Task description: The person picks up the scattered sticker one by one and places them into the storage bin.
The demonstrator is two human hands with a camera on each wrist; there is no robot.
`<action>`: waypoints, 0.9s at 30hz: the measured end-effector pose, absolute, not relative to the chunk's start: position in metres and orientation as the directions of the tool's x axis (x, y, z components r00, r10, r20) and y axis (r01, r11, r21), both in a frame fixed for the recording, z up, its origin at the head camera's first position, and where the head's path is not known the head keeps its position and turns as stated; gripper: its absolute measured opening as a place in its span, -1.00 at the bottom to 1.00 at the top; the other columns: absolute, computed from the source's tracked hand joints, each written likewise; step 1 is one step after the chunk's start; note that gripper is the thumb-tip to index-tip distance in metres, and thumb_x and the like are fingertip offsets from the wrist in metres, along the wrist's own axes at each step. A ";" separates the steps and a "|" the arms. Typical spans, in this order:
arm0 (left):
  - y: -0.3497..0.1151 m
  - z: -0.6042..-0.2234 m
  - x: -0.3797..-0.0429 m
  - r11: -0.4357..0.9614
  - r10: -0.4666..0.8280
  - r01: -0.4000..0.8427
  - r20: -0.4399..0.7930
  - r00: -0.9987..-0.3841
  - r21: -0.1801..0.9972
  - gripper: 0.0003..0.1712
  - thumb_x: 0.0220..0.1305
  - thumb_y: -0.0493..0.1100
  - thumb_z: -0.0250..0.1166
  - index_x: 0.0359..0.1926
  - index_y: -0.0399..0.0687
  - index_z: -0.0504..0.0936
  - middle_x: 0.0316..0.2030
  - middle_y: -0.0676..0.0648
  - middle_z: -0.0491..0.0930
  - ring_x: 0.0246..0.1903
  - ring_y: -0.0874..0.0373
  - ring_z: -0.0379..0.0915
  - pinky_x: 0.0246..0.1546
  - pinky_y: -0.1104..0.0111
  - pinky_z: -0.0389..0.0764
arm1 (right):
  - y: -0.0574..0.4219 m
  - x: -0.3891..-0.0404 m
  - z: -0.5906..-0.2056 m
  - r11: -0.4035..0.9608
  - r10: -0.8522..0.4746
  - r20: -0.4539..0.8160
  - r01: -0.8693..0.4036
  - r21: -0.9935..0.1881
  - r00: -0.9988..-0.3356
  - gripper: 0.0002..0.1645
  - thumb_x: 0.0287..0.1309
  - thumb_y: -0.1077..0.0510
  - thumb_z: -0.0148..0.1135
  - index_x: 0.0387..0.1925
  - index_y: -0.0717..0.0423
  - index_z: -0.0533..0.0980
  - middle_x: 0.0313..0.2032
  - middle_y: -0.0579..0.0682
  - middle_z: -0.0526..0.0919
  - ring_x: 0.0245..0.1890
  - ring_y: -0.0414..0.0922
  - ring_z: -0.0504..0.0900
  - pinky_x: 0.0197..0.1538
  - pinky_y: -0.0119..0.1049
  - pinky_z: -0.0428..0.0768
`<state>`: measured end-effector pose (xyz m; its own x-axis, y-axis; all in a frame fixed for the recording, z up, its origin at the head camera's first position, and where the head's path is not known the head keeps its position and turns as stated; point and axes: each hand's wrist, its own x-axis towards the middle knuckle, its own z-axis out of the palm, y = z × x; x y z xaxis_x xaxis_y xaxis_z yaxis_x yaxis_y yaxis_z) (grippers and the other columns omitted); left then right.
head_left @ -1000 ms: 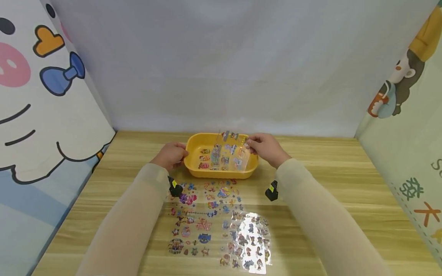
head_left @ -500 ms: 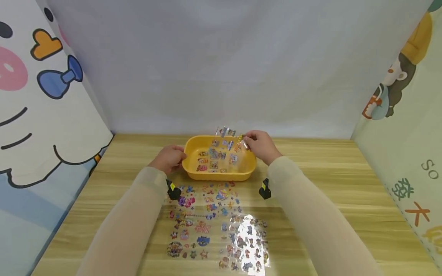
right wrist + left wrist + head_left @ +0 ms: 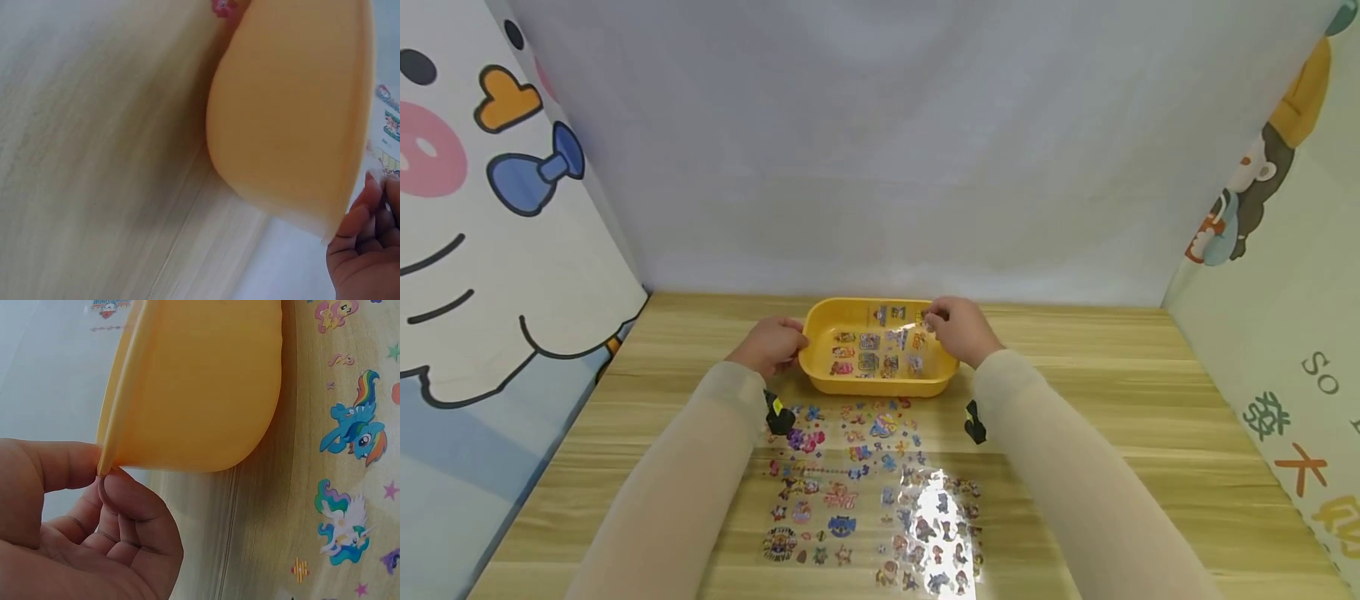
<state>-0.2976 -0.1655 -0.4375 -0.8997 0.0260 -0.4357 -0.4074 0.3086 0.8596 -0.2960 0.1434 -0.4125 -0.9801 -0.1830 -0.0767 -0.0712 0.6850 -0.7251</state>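
Note:
A yellow plastic basin (image 3: 880, 388) stands on the wooden table near the back wall. My left hand (image 3: 771, 343) pinches its left rim between thumb and forefinger, as the left wrist view shows close up (image 3: 125, 512). Over the basin's right side, my right hand (image 3: 962, 331) pinches the corner of a clear sticker sheet (image 3: 895, 339) printed with small cartoon pictures. Most of that sheet lies down inside the basin. In the right wrist view, the fingers (image 3: 370, 194) hold the sheet's edge just beyond the rim.
Several clear sticker sheets (image 3: 841, 525) lie on the table (image 3: 1120, 400) in front of the basin; one at the right (image 3: 936, 533) reflects bright light. A pale curtain (image 3: 895, 167) hangs behind, with cartoon-printed panels on the left (image 3: 497, 275) and right (image 3: 1270, 333).
My right hand has lowered the sticker sheet from a raised, tilted position down into the basin. My left hand keeps its pinch on the rim.

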 end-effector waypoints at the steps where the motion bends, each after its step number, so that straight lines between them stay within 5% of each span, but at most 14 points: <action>1: -0.166 -0.437 -0.297 0.309 0.023 -0.410 -0.437 -0.899 0.858 -0.55 0.48 -0.29 0.16 0.33 -0.28 0.40 -0.05 -0.20 0.48 -0.40 0.13 0.40 -0.23 0.27 0.61 | 0.143 -0.296 -0.413 0.693 -0.187 -0.072 -0.080 -0.716 -0.980 -0.72 0.60 0.12 0.01 0.07 0.14 0.59 -0.07 0.07 0.66 -0.08 0.01 0.61 -0.10 -0.09 0.60; 19: -0.164 -0.435 -0.296 0.348 0.002 -0.400 -0.427 -0.904 0.848 -0.55 0.48 -0.29 0.15 0.33 -0.30 0.41 0.05 -0.24 0.47 -0.36 0.08 0.43 -0.21 0.27 0.63 | 0.127 -0.285 -0.415 0.845 -0.279 -0.061 -0.215 -0.491 -0.958 -0.59 0.50 0.09 0.20 0.23 0.23 0.56 -0.08 0.08 0.64 -0.20 -0.04 0.56 -0.07 -0.11 0.57; 27: -0.163 -0.433 -0.293 0.356 -0.004 -0.395 -0.421 -0.907 0.847 -0.52 0.47 -0.30 0.17 0.35 -0.30 0.40 0.10 -0.26 0.48 -0.35 0.07 0.44 -0.17 0.24 0.63 | 0.133 -0.282 -0.415 0.831 -0.265 0.007 -0.233 -0.505 -0.964 -0.61 0.46 0.11 0.24 0.20 0.23 0.57 -0.08 0.08 0.61 -0.16 0.00 0.54 -0.04 -0.08 0.56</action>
